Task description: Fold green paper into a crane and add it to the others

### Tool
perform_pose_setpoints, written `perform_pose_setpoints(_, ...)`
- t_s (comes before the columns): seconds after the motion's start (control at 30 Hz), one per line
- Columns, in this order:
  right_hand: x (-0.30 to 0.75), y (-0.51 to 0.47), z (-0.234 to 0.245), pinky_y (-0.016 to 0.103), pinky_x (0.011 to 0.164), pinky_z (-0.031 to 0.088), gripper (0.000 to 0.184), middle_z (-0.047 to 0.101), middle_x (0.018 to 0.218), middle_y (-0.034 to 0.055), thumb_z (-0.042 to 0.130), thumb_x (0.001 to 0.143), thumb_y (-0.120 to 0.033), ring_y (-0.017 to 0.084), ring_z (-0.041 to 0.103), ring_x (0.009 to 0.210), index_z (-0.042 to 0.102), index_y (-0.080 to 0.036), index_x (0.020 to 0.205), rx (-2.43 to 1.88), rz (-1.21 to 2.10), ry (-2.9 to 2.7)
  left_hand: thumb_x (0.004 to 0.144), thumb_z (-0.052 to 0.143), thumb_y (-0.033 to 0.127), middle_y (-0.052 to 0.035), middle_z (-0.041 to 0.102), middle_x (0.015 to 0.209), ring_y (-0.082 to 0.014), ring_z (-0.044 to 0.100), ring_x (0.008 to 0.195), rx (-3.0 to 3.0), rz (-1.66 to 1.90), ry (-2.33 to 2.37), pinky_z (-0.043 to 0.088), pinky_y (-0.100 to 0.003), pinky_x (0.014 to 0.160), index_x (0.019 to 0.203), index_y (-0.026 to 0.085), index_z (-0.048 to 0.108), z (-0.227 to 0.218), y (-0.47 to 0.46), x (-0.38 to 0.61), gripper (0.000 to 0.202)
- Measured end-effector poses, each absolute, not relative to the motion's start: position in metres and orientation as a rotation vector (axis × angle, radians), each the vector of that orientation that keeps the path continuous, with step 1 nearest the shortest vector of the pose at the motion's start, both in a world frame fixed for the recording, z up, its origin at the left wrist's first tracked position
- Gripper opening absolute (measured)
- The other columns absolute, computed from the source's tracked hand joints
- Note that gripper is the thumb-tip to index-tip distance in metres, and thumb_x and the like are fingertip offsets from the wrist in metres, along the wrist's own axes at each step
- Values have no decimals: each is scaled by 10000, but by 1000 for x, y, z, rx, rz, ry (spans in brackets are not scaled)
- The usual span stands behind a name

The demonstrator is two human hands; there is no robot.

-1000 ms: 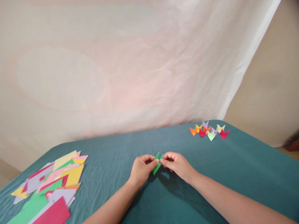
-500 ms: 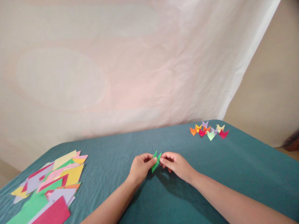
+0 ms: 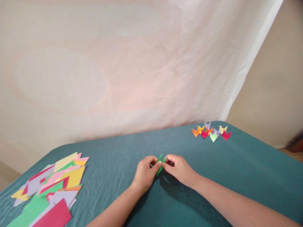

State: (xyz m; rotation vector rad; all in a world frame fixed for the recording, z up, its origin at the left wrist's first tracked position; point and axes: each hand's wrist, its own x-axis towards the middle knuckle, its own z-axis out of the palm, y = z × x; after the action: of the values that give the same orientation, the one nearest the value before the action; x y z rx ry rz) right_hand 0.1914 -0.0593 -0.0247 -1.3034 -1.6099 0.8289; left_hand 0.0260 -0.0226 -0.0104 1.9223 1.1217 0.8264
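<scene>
Pinching green folded paper | between left fingers, right fingers | ends protruding

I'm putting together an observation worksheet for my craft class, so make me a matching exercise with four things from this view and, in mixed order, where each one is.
Things
1. Folded green paper
2. Loose paper sheets
3. Small bird-shaped papers
4. Pale backdrop

Places
A. On the table, at the far right
B. Between the fingers of the left hand and the right hand
C. Behind the table's far edge
D. In an overlapping spread at the left

Right pairs: 1-B, 2-D, 3-A, 4-C
</scene>
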Motion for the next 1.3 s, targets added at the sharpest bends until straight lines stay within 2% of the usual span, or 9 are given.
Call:
perform_pose_setpoints(0.1, 191, -61, -22, 217, 557, 311, 188, 484, 610, -40, 551, 815, -239, 113, 432, 608, 515, -172, 643, -1296, 801, -1621, 803, 554, 278, 17, 553, 661, -138, 506, 650, 1978, 844, 1125, 352, -227, 618, 659, 170, 585, -7, -23, 26, 183)
perform_pose_setpoints(0.23, 192, -61, -21, 212, 574, 338, 178, 497, 644, -36, 541, 843, -286, 111, 443, 613, 548, -168, 710, -1240, 925, -1593, 815, 536, 280, 21, 545, 660, -132, 499, 631, 1988, 875, 1156, 351, -226, 614, 661, 172, 569, -6, -25, 26, 191)
perform_pose_setpoints(0.37, 194, -59, -24, 207, 557, 330, 191, 485, 630, -40, 560, 837, -297, 105, 430, 594, 540, -166, 699, -1229, 976, -1576, 812, 538, 294, 25, 547, 636, -129, 498, 616, 1956, 875, 1165, 361, -222, 613, 651, 170, 571, -9, -24, 26, 206)
perform_pose_setpoints(0.6, 192, -58, -27, 214, 584, 353, 135, 508, 646, -38, 532, 838, -232, 115, 457, 615, 532, -172, 717, -1287, 809, -1636, 768, 586, 276, 29, 578, 635, -130, 518, 623, 1889, 824, 1109, 377, -213, 613, 646, 169, 607, -13, -17, 25, 164)
perform_pose_setpoints(0.8, 190, -61, -20, 222, 601, 357, 136, 524, 666, -30, 524, 846, -212, 121, 472, 633, 531, -175, 716, -1309, 710, -1657, 785, 591, 303, 30, 549, 623, -126, 487, 608, 1797, 848, 1078, 363, -217, 609, 662, 168, 598, -10, -22, 26, 183)
perform_pose_setpoints(1.07, 191, -60, -21, 223, 595, 395, 185, 545, 662, -21, 542, 862, -301, 123, 496, 625, 565, -175, 728, -1252, 822, -1556, 784, 619, 388, 26, 503, 634, -112, 432, 593, 1500, 831, 1000, 347, -218, 593, 751, 152, 600, -15, -20, 29, 239)
perform_pose_setpoints(1.17, 194, -58, -23, 224, 550, 419, 231, 605, 750, 14, 526, 874, -382, 141, 538, 655, 625, -173, 865, -1215, 1017, -1440, 774, 624, 476, 6, 517, 678, -108, 456, 603, 1336, 717, 889, 392, -229, 615, 784, 145, 600, -12, -18, 26, 332)
perform_pose_setpoints(1.27, 196, -57, -22, 262, 700, 472, 304, 626, 1008, 46, 606, 831, -388, 165, 586, 832, 614, -202, 1071, -1059, 1148, -1396, 700, 694, 518, -25, 539, 728, -125, 508, 644, 1187, 544, 760, 440, -260, 641, 823, 136, 612, -6, -20, 21, 409)
perform_pose_setpoints(1.3, 197, -57, -20, 282, 751, 473, 332, 622, 1034, 44, 632, 816, -384, 164, 594, 840, 606, -208, 1097, -991, 1231, -1405, 670, 727, 509, -29, 537, 730, -129, 517, 651, 1147, 492, 726, 448, -267, 640, 838, 133, 618, -4, -21, 19, 426)
